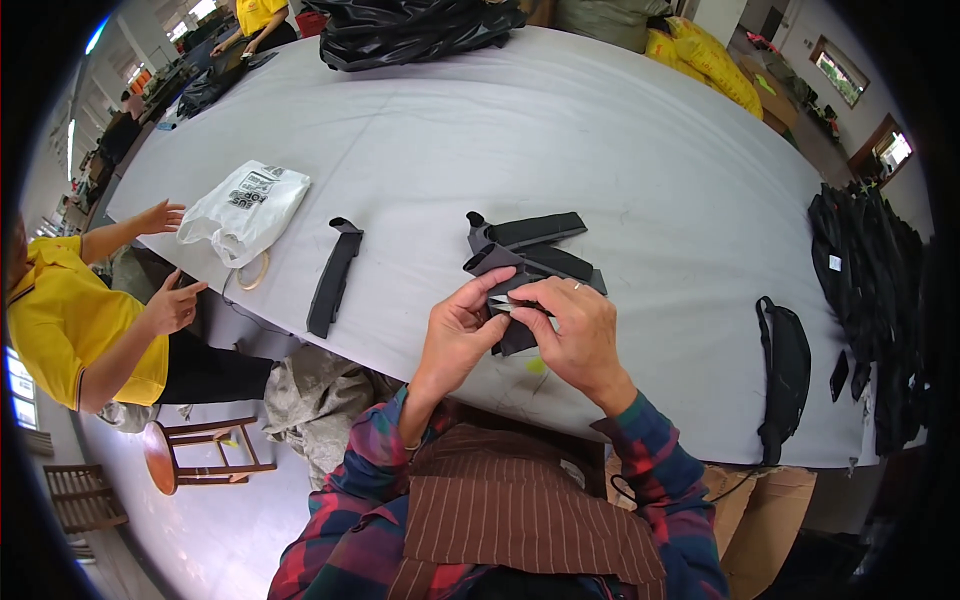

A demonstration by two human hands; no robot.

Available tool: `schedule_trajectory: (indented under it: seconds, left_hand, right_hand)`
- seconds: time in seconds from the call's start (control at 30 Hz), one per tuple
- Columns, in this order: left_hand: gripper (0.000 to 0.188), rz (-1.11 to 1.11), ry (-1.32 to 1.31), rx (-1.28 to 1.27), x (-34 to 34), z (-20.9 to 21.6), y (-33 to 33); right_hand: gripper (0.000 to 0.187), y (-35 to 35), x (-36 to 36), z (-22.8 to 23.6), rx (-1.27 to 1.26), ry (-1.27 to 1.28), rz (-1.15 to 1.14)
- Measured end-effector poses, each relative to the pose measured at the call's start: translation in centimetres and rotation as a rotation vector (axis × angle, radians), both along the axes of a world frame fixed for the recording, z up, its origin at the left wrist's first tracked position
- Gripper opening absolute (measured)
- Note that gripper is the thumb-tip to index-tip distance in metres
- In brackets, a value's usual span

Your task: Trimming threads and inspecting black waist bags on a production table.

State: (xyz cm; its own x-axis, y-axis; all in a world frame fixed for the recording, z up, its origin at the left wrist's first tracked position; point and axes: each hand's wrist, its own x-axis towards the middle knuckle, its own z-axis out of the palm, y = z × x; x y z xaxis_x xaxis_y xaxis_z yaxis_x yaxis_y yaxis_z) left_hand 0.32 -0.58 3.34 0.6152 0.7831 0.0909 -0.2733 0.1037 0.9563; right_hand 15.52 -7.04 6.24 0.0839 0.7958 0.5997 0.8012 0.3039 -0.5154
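My left hand (462,325) is closed on a black fabric strip (515,338) near the front of the table, pinching it between thumb and fingers. Close against it, my right hand (575,325) grips small thread snips (503,304); their pale metal tips point at the strip, and the rest is hidden in my fingers. Just beyond my hands, several more black strips (540,229) lie in a loose pile, some with curled, looped ends. One separate black strip (335,278) rests to the left.
A white plastic bag (250,210) and a tape roll (254,272) are at the left edge, beside a person in yellow (90,320). A black pouch (785,370) and heaped black items (870,290) lie right. Black plastic sheeting (410,30) sits at the far edge.
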Motion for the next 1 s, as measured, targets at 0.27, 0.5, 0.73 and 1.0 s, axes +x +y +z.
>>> schedule_trajectory:
  seconds: [0.27, 0.5, 0.73, 1.0]
  left_hand:
    - [0.047, -0.027, -0.037, -0.066, 0.1, 0.1, -0.2]
    - [0.064, -0.203, -0.486, -0.466, -0.3, 0.4, 0.8]
    - [0.061, -0.119, -0.369, -0.333, -0.1, -0.3, 0.8]
    - [0.029, 0.140, -0.275, -0.357, 0.0, -1.2, 1.0]
  right_hand:
    - [0.011, -0.3, 1.4, 0.6, -0.032, 0.047, -0.001]
    - [0.014, -1.3, 2.5, -0.2, -0.130, 0.643, -0.029]
    - [0.014, -2.1, 1.4, -0.5, -0.175, 0.703, -0.017]
    - [0.012, -2.9, 0.0, -1.1, -0.146, 0.230, -0.173]
